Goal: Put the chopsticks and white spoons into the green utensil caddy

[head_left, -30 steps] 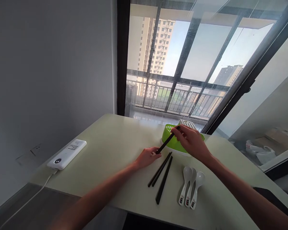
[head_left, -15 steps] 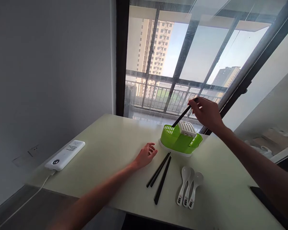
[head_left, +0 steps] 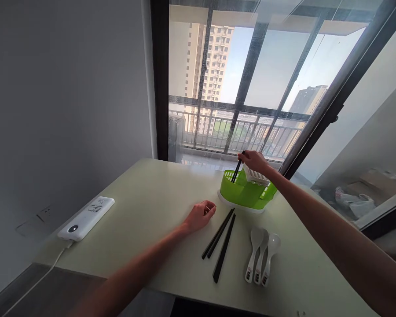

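My right hand (head_left: 254, 161) pinches black chopsticks (head_left: 237, 170) by their upper ends. They stand at a slant, with their lower ends inside the left compartment of a green cutlery holder (head_left: 239, 193). A white slatted piece (head_left: 256, 177) sits over the holder's middle, partly behind my wrist. My left hand (head_left: 200, 215) rests on the table just left of the holder, its fingers loosely curled, apart from the thumb and holding nothing. Close by its fingertips lie several loose black chopsticks (head_left: 225, 248). Three white spoons (head_left: 256, 237) lie side by side to the right of them.
A white power bank (head_left: 87, 219) with a cable (head_left: 36, 281) plugged in lies at the left of the pale table (head_left: 141, 193). Behind the table is a large dark-framed window (head_left: 240, 97). Plastic bags (head_left: 356, 202) show beyond the table at the right.
My right hand has moved down and left, bringing the chopsticks lower and more upright in the green holder. My left hand has stayed in place, its fingers slightly more curled.
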Motion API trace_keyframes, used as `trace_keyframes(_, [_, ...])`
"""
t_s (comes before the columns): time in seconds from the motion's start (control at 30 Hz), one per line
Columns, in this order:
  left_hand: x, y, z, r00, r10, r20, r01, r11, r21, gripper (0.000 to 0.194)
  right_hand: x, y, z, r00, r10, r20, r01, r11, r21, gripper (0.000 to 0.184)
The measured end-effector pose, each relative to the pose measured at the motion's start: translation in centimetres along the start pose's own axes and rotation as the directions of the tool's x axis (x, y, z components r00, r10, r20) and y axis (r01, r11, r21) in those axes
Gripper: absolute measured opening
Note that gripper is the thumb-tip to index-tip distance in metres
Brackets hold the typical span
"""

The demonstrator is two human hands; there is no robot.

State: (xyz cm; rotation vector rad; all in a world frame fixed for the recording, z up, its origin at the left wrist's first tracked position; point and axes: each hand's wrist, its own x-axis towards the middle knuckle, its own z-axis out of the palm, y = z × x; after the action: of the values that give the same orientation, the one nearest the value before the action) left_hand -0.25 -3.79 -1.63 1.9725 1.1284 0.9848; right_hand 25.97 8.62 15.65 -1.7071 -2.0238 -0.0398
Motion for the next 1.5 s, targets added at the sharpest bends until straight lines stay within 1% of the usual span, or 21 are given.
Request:
trace_keyframes(0.1, [0.1, -0.1, 0.1, 1.0, 0.006, 0.027, -0.006, 1.0, 0.008, 0.032, 0.6, 0.7, 0.9, 0.997, 0.074, 0.038, -0.074, 0.997, 0.0, 0.032])
trace_keyframes(0.2, [0.1, -0.1, 0.1, 0.999, 0.008, 0.041, -0.009, 1.0, 0.018, 0.033, 1.1, 1.3, 1.5, 0.986, 0.161, 0.042, -0.161, 0.987, -0.003, 0.034])
trace_keyframes(0.33, [0.1, -0.1, 0.0, 0.998, 0.013, 0.055, -0.015, 1.0, 0.026, 0.032, 1.0, 2.0, 2.1, 0.96, 0.278, 0.04, -0.278, 0.961, -0.006, 0.037])
trace_keyframes(0.4, [0.1, -0.1, 0.0, 0.998, 0.017, 0.058, -0.019, 0.999, 0.03, 0.032, 0.7, 2.2, 2.4, 0.95, 0.309, 0.038, -0.309, 0.951, 0.004, 0.038])
trace_keyframes(0.53, [0.1, -0.1, -0.1, 0.998, 0.024, 0.061, -0.027, 0.999, 0.043, 0.033, 0.1, 2.4, 2.8, 0.949, 0.316, 0.003, -0.316, 0.948, 0.041, 0.041])
trace_keyframes(0.67, [0.2, -0.1, -0.1, 0.997, 0.028, 0.073, -0.032, 0.998, 0.057, 0.032, -0.8, 2.3, 2.8, 0.951, 0.307, -0.04, -0.303, 0.95, 0.079, 0.052])
trace_keyframes(0.73, [0.1, -0.2, -0.1, 0.996, 0.031, 0.078, -0.036, 0.997, 0.064, 0.032, -1.3, 2.1, 2.7, 0.953, 0.3, -0.051, -0.294, 0.951, 0.096, 0.053])
trace_keyframes(0.87, [0.0, -0.1, -0.2, 0.995, 0.042, 0.093, -0.05, 0.996, 0.079, 0.03, -2.2, 1.3, 2.0, 0.954, 0.29, -0.08, -0.278, 0.952, 0.129, 0.053])
trace_keyframes(0.93, [-0.1, 0.0, -0.2, 0.993, 0.048, 0.107, -0.058, 0.995, 0.085, 0.028, -3.2, 0.5, 1.2, 0.959, 0.258, -0.116, -0.24, 0.96, 0.147, 0.052])
trace_keyframes(1.0, [-0.3, 0.3, -0.2, 0.99, 0.057, 0.129, -0.069, 0.994, 0.09, 0.028, -4.8, -0.6, 0.2, 0.968, 0.191, -0.163, -0.164, 0.973, 0.165, 0.051])
trace_keyframes(1.07, [-0.4, 0.6, -0.3, 0.981, 0.096, 0.168, -0.117, 0.986, 0.121, 0.029, -7.3, -1.9, -1.0, 0.974, 0.116, -0.194, -0.079, 0.979, 0.188, 0.047])
trace_keyframes(1.13, [-0.6, 1.0, -0.4, 0.965, 0.157, 0.208, -0.195, 0.965, 0.174, 0.031, -10.6, -3.1, -2.1, 0.976, 0.056, -0.209, -0.009, 0.976, 0.218, 0.043])
trace_keyframes(1.17, [-0.7, 1.2, -0.4, 0.957, 0.184, 0.225, -0.231, 0.951, 0.203, 0.032, -12.4, -3.6, -2.6, 0.97, 0.025, -0.241, 0.04, 0.964, 0.263, 0.04])
trace_keyframes(1.2, [-0.8, 1.3, -0.5, 0.949, 0.204, 0.241, -0.259, 0.938, 0.228, 0.034, -14.3, -4.0, -3.0, 0.964, 0.019, -0.263, 0.064, 0.951, 0.301, 0.037])
trace_keyframes(1.23, [-0.8, 1.5, -0.5, 0.943, 0.214, 0.254, -0.277, 0.929, 0.246, 0.036, -16.2, -4.1, -3.2, 0.961, 0.034, -0.275, 0.061, 0.942, 0.331, 0.034])
trace_keyframes(1.3, [-1.0, 1.7, -0.6, 0.932, 0.228, 0.284, -0.307, 0.911, 0.277, 0.042, -19.8, -3.8, -3.2, 0.951, 0.132, -0.281, -0.015, 0.923, 0.385, 0.033])
trace_keyframes(1.37, [-1.1, 1.9, -0.6, 0.919, 0.244, 0.311, -0.34, 0.89, 0.305, 0.046, -23.1, -2.6, -2.3, 0.923, 0.283, -0.261, -0.129, 0.866, 0.483, 0.034])
trace_keyframes(1.4, [-1.1, 1.9, -0.5, 0.914, 0.252, 0.318, -0.353, 0.881, 0.316, 0.046, -24.7, -1.6, -1.6, 0.897, 0.367, -0.245, -0.187, 0.819, 0.542, 0.035])
trace_keyframes(1.47, [-1.0, 2.0, -0.6, 0.909, 0.26, 0.324, -0.365, 0.872, 0.325, 0.046, -27.6, 0.6, 0.1, 0.843, 0.512, -0.167, -0.3, 0.704, 0.644, 0.038])
trace_keyframes(1.5, [-0.9, 2.0, -0.7, 0.908, 0.261, 0.326, -0.367, 0.872, 0.324, 0.045, -28.9, 1.8, 1.0, 0.818, 0.564, -0.118, -0.348, 0.647, 0.678, 0.041])
